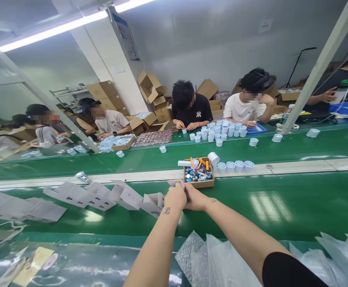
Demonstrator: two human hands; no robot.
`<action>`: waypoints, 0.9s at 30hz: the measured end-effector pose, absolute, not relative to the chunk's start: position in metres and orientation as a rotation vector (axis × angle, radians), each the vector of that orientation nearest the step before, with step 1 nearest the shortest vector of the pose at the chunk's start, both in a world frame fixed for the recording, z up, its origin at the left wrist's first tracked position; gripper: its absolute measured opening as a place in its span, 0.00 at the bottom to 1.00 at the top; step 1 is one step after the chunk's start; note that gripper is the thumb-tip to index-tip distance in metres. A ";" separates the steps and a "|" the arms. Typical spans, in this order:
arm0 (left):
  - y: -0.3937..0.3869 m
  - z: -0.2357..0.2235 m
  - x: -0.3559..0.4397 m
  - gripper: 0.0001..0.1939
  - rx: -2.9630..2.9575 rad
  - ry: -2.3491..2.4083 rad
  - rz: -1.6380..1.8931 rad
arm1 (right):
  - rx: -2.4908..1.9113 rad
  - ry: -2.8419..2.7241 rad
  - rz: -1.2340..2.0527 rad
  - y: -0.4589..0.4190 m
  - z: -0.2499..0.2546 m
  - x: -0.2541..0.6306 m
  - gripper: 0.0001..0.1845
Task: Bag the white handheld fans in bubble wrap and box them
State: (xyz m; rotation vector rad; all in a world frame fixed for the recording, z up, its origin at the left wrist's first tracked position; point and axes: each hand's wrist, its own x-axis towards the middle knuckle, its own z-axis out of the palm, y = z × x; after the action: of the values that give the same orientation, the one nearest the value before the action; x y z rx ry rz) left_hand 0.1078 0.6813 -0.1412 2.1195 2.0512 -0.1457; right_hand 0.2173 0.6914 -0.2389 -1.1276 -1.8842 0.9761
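My left hand (174, 198) and my right hand (195, 198) meet over the near belt, fingers closed around a mostly hidden white carton. Only a pale flap (174, 182) of it shows above my fingers. Just left of my hands stands an open white carton (152, 202), last in a slanting row of similar white cartons (100, 196). Beyond my right hand sits a shallow cardboard tray (200, 184) full of small blue and silver parts, with orange-handled pliers (195, 162) on top. Several pale blue cups (234, 166) are lined up beside the tray.
A far green belt (144, 155) carries spaced cups, with a heap of cups (222, 129) behind it. Several people work across the belts. Bubble-wrap bags (192, 253) and clear plastic bags (228, 259) lie close to me. A metal post (317, 67) rises at right.
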 end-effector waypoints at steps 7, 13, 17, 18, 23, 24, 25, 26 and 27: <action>0.616 -0.178 0.106 0.20 2.853 1.531 0.049 | -1.356 -1.886 0.881 0.647 -0.220 0.289 0.31; 0.523 -0.203 0.161 0.13 2.630 0.756 0.551 | -1.628 -1.808 0.833 0.597 -0.208 0.433 0.33; 0.449 -0.246 0.233 0.09 2.630 0.072 0.204 | -1.799 -1.770 0.798 0.588 -0.213 0.492 0.37; 0.436 -0.258 0.246 0.09 2.691 -0.046 0.121 | -1.833 -1.760 0.770 0.584 -0.214 0.499 0.39; 0.417 -0.295 0.240 0.14 2.915 -0.004 -0.064 | -2.033 -1.704 0.598 0.525 -0.220 0.493 0.32; 0.419 -0.297 0.229 0.16 2.933 0.090 -0.057 | -2.069 -1.727 0.626 0.507 -0.225 0.484 0.28; 0.423 -0.298 0.217 0.17 2.949 0.196 -0.069 | -2.092 -1.775 0.689 0.491 -0.231 0.474 0.27; 0.427 -0.299 0.207 0.18 2.959 0.298 -0.108 | -2.099 -1.845 0.776 0.476 -0.238 0.462 0.28; 0.432 -0.300 0.198 0.18 2.962 0.364 -0.157 | -2.102 -1.921 0.862 0.464 -0.246 0.450 0.30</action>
State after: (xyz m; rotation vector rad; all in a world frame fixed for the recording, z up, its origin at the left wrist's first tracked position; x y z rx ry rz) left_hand 0.1976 0.4319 -0.3002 2.9622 0.3641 -0.1565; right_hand 0.4501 0.4643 -0.2459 -2.1018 -1.9206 0.8619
